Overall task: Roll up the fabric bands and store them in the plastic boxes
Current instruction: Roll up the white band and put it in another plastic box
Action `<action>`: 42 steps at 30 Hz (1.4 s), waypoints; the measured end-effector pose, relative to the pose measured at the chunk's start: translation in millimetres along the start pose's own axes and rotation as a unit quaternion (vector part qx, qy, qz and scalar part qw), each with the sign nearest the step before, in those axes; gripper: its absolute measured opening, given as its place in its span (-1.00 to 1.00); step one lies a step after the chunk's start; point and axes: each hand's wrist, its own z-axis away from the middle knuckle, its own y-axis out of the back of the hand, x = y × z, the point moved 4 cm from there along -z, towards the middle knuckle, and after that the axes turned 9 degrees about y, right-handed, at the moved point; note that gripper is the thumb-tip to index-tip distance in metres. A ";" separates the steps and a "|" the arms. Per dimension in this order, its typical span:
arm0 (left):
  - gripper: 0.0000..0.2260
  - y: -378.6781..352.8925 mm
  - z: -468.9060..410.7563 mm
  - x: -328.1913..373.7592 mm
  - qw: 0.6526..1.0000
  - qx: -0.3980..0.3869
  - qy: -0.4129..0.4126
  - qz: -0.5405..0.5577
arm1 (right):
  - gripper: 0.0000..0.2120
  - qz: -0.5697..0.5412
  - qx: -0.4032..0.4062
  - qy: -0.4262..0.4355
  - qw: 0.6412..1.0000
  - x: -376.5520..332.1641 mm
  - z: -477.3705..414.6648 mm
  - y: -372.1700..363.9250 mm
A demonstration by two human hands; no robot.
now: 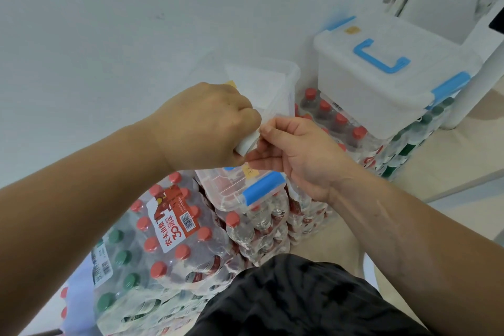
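Now: a person standing over shrink-wrapped bottle packs (pixel 174 240) winds a white fabric band (pixel 246 143) between both hands, just in front of an open plastic box (pixel 289 82)
Grip, left hand (pixel 201 128): fingers curled round the small roll, holding it from above
Grip, right hand (pixel 297 153): thumb and fingers pinch the band at the roll's edge; how much loose tail remains cannot be told
Band's whereabouts: in the air between the two hands, outside the box, above a clear lid (pixel 237 188) with a blue clasp
Also in shot: a closed plastic box (pixel 381 84) with a blue handle sits on the packs to the right
Step in hand: judged to be the final turns of rolling; storing not yet done
Doing it well: the right hand should likely keep the tail taut while the left turns the roll, edges kept level so it does not cone; the roll is best held pinched until it rests inside the open box, or it may spring loose
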 end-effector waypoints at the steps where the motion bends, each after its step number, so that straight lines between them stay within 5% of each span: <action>1: -0.77 0.7 0.8 -1.3 1.000 0.000 0.001 -0.007 | -0.76 -0.007 0.001 0.002 1.000 -0.2 -0.8 -1.1; 8: -0.79 -6.5 13.9 -3.3 0.998 0.043 0.035 -0.025 | -0.82 -0.043 -0.001 0.011 0.999 6.5 -1.5 -4.2; 14: -0.45 -4.5 25.8 -1.1 0.986 0.142 0.071 0.042 | -0.78 -0.047 -0.001 0.006 0.999 15.1 -1.2 -2.0; 19: -0.77 -10.9 34.2 -2.6 0.982 0.150 0.103 0.043 | -0.81 0.088 0.029 0.036 0.995 13.0 -1.6 4.0; 21: -0.86 -13.1 35.6 -2.3 0.984 0.136 0.110 0.046 | -0.88 0.231 0.070 0.074 0.968 7.5 -1.3 11.8; 24: -0.87 -14.1 35.2 -1.1 0.984 0.128 0.108 0.057 | -0.62 0.444 0.142 0.219 0.857 -14.8 1.3 21.7; 27: -0.87 -14.6 34.1 -0.5 0.983 0.130 0.112 0.059 | -0.49 0.579 0.036 0.369 0.726 -40.0 -3.5 13.4; 29: -0.85 -14.5 34.5 -1.1 0.983 0.126 0.120 0.062 | -0.57 0.622 -0.057 0.374 0.686 -47.4 -14.9 10.1; 32: -0.88 -11.5 35.5 -2.4 0.979 0.138 0.132 0.068 | -0.54 0.644 -0.127 0.311 0.687 -51.2 -27.7 10.1; 37: -0.88 -5.0 37.2 -7.9 0.957 0.192 0.191 0.104 | -0.42 0.640 -0.115 0.271 0.710 -53.6 -33.6 15.1; 42: -0.90 0.8 41.4 -12.4 0.927 0.247 0.255 0.121 | -0.68 0.633 -0.077 0.328 0.697 -64.2 -36.4 16.4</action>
